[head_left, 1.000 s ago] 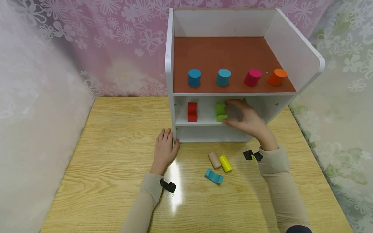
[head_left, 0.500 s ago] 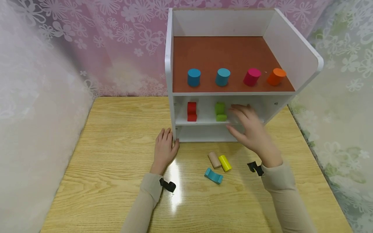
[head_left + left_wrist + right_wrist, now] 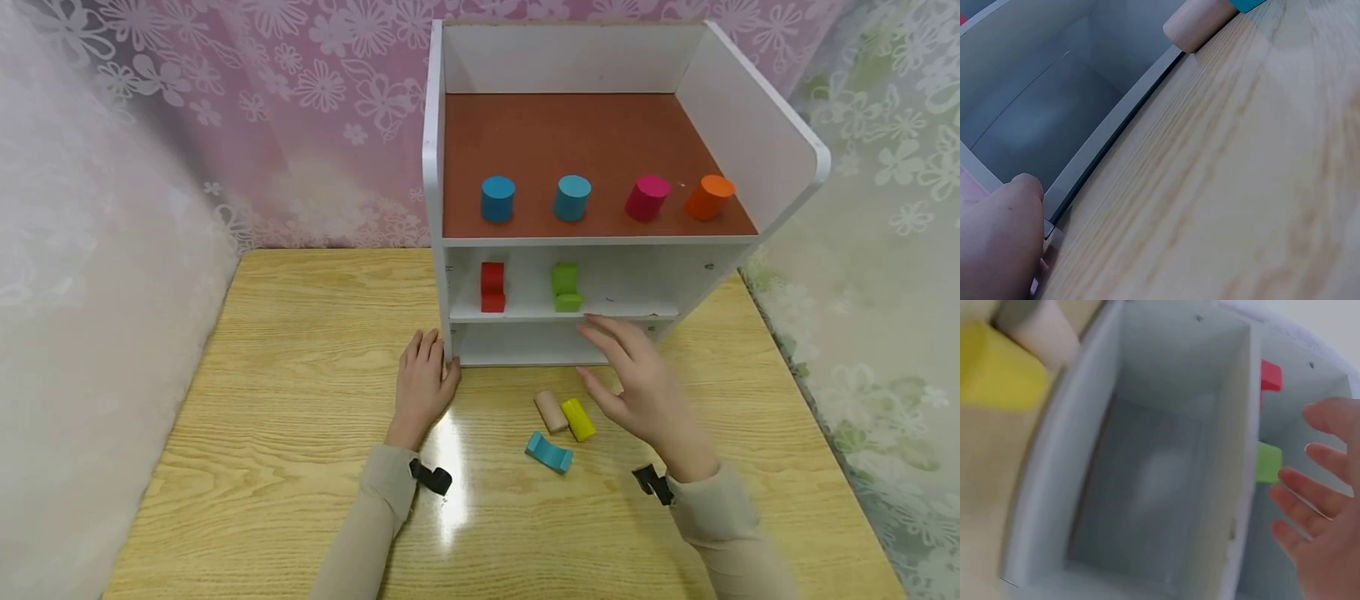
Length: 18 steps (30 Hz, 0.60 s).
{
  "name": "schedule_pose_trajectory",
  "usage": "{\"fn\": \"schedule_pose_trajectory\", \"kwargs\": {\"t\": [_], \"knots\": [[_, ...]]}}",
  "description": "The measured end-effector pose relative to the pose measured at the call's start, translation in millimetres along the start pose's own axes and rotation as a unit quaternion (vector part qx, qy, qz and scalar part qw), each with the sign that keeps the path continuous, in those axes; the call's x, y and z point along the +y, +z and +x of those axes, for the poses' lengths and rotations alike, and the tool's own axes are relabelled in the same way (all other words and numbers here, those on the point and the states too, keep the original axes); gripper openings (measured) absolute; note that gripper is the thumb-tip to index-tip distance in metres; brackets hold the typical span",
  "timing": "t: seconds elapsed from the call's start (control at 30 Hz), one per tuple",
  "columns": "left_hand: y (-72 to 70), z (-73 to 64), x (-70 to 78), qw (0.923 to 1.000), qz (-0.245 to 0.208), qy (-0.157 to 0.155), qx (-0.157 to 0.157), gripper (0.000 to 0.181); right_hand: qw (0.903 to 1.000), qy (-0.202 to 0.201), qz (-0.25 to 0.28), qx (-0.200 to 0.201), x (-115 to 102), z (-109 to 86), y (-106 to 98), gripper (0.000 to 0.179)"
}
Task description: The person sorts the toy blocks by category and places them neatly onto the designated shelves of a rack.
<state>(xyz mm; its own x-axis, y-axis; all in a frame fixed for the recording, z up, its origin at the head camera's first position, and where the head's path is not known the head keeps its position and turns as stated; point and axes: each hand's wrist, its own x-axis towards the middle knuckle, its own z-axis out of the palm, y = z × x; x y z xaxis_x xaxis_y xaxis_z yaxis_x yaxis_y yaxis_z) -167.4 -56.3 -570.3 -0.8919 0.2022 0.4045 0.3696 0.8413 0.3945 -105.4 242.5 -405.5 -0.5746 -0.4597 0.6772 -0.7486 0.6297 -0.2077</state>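
My left hand lies on the table with its fingers at the lower left front corner of the white shelf unit. Nothing is in my right hand, which hovers in front of the unit, fingers spread. Left of that hand's thumb, a yellow cylinder and a plain wood cylinder lie side by side on the table. A teal curved block lies just in front of them. On the middle shelf stand a green curved block and, to its left, a red curved block.
Along the front of the brown top shelf stand a blue cylinder, a light blue cylinder, a magenta cylinder and an orange cylinder. Curtains hang behind and beside the wooden table.
My right hand has let go of the green curved block, leaving it standing on the middle shelf, and has drawn back and down toward the table. My left hand has stayed in place.
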Motion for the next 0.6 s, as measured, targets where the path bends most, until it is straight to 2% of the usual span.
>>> {"fn": "schedule_pose_trajectory", "kwargs": {"t": [0.07, 0.23, 0.43, 0.6], "knots": [[0.7, -0.2, -0.1, 1.0, 0.0, 0.0, 0.001, 0.042, 0.9998, -0.004, 0.018, 0.006, -4, -7.8, 6, 0.047], [0.3, -0.6, 0.4, 1.0, -0.004, 0.002, 0.003, 0.042, 0.9986, -0.004, 0.052, -0.009, -13, -29.3, 23, 0.046], [-1.0, -0.9, 1.0, 1.0, -0.005, 0.0, 0.001, 0.04, 0.9956, 0.021, 0.082, -0.039, -24, -51.6, 36, 0.041], [-1.6, -0.9, 0.9, 1.0, -0.004, -0.004, -0.004, 0.04, 0.9918, 0.043, 0.111, -0.046, -32, -64.2, 43, 0.039]]}}
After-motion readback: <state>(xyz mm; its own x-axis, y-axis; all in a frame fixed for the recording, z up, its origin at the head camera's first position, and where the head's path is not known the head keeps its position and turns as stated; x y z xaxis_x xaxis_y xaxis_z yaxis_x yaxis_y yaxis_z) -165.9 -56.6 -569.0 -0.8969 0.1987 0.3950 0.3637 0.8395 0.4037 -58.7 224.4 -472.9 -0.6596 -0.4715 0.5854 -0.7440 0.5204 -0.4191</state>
